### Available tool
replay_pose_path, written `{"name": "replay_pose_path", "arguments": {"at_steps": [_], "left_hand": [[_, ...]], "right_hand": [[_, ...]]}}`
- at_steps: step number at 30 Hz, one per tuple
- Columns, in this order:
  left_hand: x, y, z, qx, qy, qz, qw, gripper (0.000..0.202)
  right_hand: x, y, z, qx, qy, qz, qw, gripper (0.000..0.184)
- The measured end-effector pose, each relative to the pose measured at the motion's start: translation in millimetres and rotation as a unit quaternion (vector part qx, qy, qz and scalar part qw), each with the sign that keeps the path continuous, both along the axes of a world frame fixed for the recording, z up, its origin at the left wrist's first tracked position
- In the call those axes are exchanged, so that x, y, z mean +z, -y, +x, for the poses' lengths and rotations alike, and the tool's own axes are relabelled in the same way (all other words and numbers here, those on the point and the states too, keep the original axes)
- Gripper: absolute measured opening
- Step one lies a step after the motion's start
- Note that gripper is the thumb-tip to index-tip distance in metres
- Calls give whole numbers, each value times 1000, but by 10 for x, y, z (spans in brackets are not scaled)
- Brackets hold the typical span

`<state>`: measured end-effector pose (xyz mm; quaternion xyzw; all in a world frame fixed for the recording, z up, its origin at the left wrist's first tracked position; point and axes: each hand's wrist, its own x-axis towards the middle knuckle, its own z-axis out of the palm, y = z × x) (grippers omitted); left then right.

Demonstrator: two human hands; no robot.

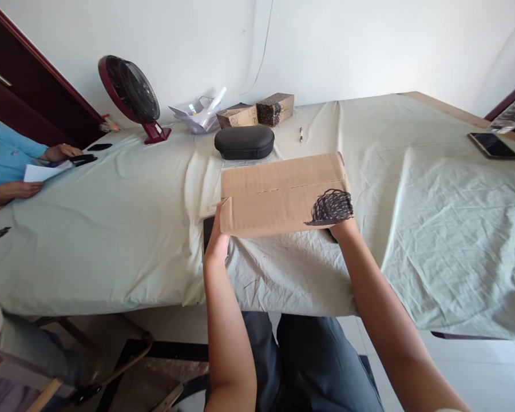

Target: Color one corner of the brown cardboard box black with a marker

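Observation:
A flat brown cardboard box [278, 194] with a black scribble on its near right corner lies on the cloth-covered table [133, 229] in front of me. My left hand [217, 240] grips its near left corner, fingers tucked under the flap. My right hand [341, 229] holds the near right corner below the scribble; its fingers are hidden under the cardboard. A dark flat object [206, 232] shows under the box's left end.
Behind the box lies a black oval case [244, 142], then two small brown boxes [257, 111], crumpled plastic [197, 114] and a red fan [131, 91]. A phone [492, 145] lies far right. Another person's hands [23, 189] rest on paper at the left edge.

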<state>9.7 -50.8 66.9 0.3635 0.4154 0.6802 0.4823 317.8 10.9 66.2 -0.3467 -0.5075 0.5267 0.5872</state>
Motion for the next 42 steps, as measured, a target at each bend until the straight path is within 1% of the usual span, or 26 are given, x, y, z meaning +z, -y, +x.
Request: {"name": "replay_pose_path", "arguments": {"at_steps": [3,5,6,7,9,11,14,16,18,20,22,23,25,27,29,32,34,36,37,38,39,40,42], "left_hand": [[24,-27,29,17,-27,55,998,58],[56,-16,37,24,-40,82,996,60],[79,-2,38,16,-40,91,995,62],[105,15,38,4,-36,100,994,66],[149,48,26,-24,-24,117,993,80],[156,59,-4,-29,-33,131,990,91],[68,18,-66,-14,-88,140,986,89],[-22,-26,-82,-16,-119,136,983,85],[-86,-54,-58,-30,-135,128,982,82],[-94,-55,-8,-52,-153,117,980,83],[-44,-31,31,-94,-196,89,972,79],[-5,-13,39,-120,-228,71,964,74],[82,22,35,-162,-309,44,936,64],[155,47,24,-174,-385,39,906,57],[196,59,29,-173,-432,42,884,54],[206,67,62,-179,-450,44,874,49],[200,78,80,-184,-458,39,869,54],[206,99,88,-169,-448,32,878,65],[219,111,92,-148,-430,44,890,73],[240,122,97,-119,-406,73,903,82],[270,130,105,-85,-383,120,912,90],[306,136,118,-52,-365,177,912,97],[387,136,153,-3,-360,278,890,99]], "right_hand": [[36,30,-73,-42,-10,-6,999,39],[60,45,-90,-40,-8,-16,999,40],[70,53,-88,-33,-8,-17,999,44],[79,60,-81,-17,-8,-14,1000,51],[82,74,-60,28,-12,1,1000,72],[66,84,-46,49,-11,20,999,93],[25,99,-71,13,-1,43,999,121],[4,120,-129,-1,-6,49,999,130],[-15,150,-206,10,-7,53,999,130],[-39,178,-268,34,19,46,998,122],[-60,192,-284,59,56,33,996,111],[-64,193,-271,67,67,29,995,106],[-56,189,-214,65,70,40,995,102],[-29,185,-141,48,76,66,994,101],[0,187,-81,23,92,97,991,100],[17,191,-39,9,108,135,985,91],[18,189,-43,14,120,146,982,87],[23,188,-66,19,128,149,980,89],[28,191,-83,24,127,148,981,90],[36,198,-103,33,123,146,981,91],[45,208,-126,46,118,144,981,90],[55,222,-149,63,113,143,981,88],[73,253,-194,93,108,142,980,84]]}}
